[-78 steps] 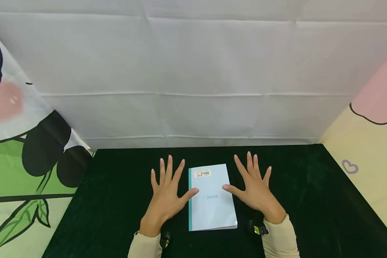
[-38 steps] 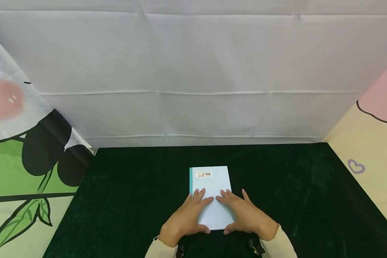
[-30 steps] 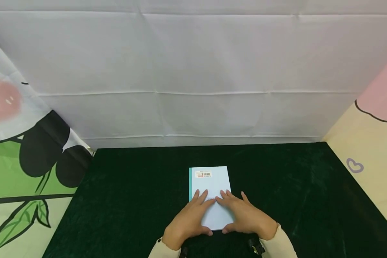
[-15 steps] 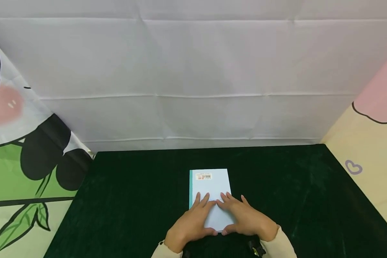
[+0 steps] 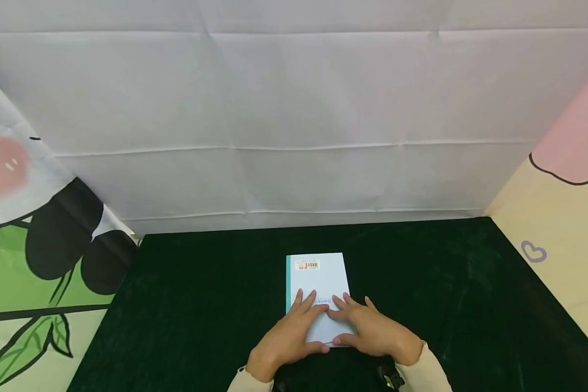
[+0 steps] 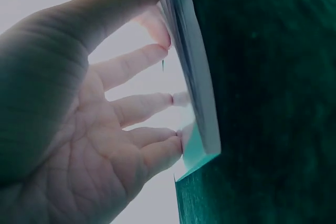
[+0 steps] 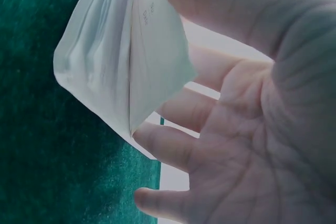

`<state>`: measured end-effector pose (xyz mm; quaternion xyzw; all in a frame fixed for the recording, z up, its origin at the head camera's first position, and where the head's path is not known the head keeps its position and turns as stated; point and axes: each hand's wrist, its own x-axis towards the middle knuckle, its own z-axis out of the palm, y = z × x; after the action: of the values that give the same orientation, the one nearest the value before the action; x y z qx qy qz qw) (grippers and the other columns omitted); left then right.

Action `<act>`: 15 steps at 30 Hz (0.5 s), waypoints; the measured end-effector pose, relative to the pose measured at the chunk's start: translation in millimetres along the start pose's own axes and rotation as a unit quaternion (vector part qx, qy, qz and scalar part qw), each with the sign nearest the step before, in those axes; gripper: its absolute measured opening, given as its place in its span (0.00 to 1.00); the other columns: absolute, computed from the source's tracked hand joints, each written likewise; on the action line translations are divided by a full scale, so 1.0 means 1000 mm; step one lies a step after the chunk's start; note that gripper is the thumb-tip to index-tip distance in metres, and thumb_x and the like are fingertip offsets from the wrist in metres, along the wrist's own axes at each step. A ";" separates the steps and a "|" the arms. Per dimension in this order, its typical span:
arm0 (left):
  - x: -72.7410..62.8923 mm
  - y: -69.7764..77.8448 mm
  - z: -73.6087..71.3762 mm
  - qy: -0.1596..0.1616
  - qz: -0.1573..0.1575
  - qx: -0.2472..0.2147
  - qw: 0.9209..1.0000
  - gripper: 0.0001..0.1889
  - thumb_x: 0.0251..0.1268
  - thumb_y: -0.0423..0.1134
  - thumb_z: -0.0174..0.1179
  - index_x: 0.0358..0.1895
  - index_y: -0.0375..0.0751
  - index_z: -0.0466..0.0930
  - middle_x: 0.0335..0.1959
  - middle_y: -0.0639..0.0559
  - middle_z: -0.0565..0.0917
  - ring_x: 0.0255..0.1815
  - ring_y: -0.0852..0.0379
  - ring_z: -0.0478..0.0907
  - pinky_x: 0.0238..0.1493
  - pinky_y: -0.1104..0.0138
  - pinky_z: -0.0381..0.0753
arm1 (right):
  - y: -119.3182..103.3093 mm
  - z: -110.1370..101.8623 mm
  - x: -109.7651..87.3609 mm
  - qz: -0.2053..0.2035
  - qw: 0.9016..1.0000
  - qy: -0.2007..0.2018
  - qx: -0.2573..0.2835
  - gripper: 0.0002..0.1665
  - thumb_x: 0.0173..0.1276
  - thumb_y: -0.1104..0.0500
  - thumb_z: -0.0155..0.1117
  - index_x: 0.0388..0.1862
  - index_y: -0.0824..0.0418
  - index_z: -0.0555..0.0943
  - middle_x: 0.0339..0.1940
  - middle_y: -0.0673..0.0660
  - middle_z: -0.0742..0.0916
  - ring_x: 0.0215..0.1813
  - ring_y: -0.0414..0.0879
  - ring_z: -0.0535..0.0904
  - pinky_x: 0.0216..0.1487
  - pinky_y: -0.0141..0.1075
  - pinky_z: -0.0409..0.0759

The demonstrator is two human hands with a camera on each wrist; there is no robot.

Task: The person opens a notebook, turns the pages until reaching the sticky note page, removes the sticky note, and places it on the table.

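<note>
A light-blue notebook (image 5: 325, 280) with a teal spine and a barcode sticker lies on the dark green table. My left hand (image 5: 286, 340) has its fingertips on the cover's left half, thumb at the near edge. My right hand (image 5: 374, 329) mirrors it on the right half. In the left wrist view, the left thumb touches the page edges of the notebook (image 6: 202, 93) while the fingertips rest on its cover. The right wrist view shows fanned pages (image 7: 160, 59) between the right thumb and fingers. Wrist and palm hide part of the cover in the head view.
The green cloth-covered table (image 5: 201, 283) extends around the notebook. Behind it hangs a creased white backdrop (image 5: 294, 109). Printed cartoon cloths (image 5: 54, 234) flank the left side, with a yellow and pink one (image 5: 568, 218) on the right.
Both hands have come in from spread positions beside the notebook onto its near half. The near edge now looks slightly parted, and the printed word on the cover shows again.
</note>
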<state>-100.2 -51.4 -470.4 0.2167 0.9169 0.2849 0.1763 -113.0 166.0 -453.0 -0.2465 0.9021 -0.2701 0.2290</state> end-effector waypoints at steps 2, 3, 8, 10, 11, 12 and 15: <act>0.001 0.001 0.000 -0.004 -0.002 0.001 1.000 0.37 0.59 0.53 0.70 0.72 0.55 0.68 0.83 0.43 0.54 0.84 0.34 0.44 0.70 0.36 0.67 | 0.000 -0.001 0.000 0.002 1.000 -0.002 0.001 0.33 0.67 0.44 0.68 0.69 0.53 0.77 0.79 0.61 0.69 0.82 0.65 0.56 0.69 0.80 0.46; 0.001 0.002 0.000 -0.006 -0.003 0.002 1.000 0.37 0.60 0.53 0.70 0.73 0.55 0.68 0.83 0.43 0.54 0.84 0.34 0.44 0.71 0.36 0.65 | 0.000 -0.001 0.000 0.003 1.000 -0.004 0.003 0.33 0.67 0.45 0.68 0.68 0.54 0.77 0.79 0.61 0.69 0.82 0.65 0.57 0.69 0.80 0.46; 0.003 0.009 0.002 -0.004 -0.002 0.018 1.000 0.34 0.66 0.56 0.63 0.74 0.55 0.66 0.81 0.42 0.60 0.82 0.31 0.49 0.75 0.35 0.59 | -0.002 -0.003 0.000 0.007 1.000 -0.009 0.019 0.31 0.70 0.43 0.64 0.67 0.54 0.78 0.79 0.62 0.69 0.82 0.66 0.58 0.70 0.78 0.45; 0.002 0.013 0.003 0.002 -0.003 0.025 1.000 0.33 0.68 0.57 0.60 0.74 0.54 0.65 0.79 0.42 0.63 0.81 0.30 0.53 0.74 0.34 0.59 | -0.002 -0.003 0.000 0.007 1.000 -0.009 0.024 0.32 0.70 0.43 0.63 0.69 0.54 0.76 0.79 0.63 0.69 0.81 0.66 0.58 0.71 0.78 0.45; 0.002 0.014 0.004 0.005 -0.005 0.031 1.000 0.33 0.69 0.57 0.59 0.75 0.53 0.64 0.79 0.43 0.65 0.80 0.30 0.55 0.73 0.34 0.60 | -0.003 -0.003 -0.001 0.006 1.000 -0.009 0.025 0.33 0.71 0.43 0.63 0.70 0.55 0.75 0.79 0.63 0.70 0.81 0.66 0.58 0.71 0.78 0.45; 0.002 0.016 0.005 0.007 -0.008 0.036 0.999 0.34 0.70 0.57 0.58 0.75 0.52 0.63 0.78 0.43 0.66 0.79 0.30 0.57 0.72 0.33 0.61 | -0.003 -0.003 -0.001 0.006 1.000 -0.009 0.026 0.34 0.71 0.43 0.62 0.71 0.56 0.74 0.78 0.63 0.70 0.81 0.66 0.58 0.72 0.77 0.45; 0.002 0.021 0.008 0.009 -0.017 0.053 0.998 0.35 0.71 0.56 0.58 0.77 0.51 0.60 0.77 0.46 0.68 0.78 0.32 0.60 0.70 0.33 0.64 | -0.002 -0.003 -0.001 0.009 1.000 -0.008 0.027 0.37 0.71 0.43 0.62 0.74 0.58 0.70 0.78 0.64 0.70 0.81 0.66 0.58 0.72 0.76 0.46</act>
<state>-91.9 -31.2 -464.2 0.2077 0.9359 0.2348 0.1607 -113.3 166.4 -449.3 -0.2344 0.8949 -0.2902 0.2448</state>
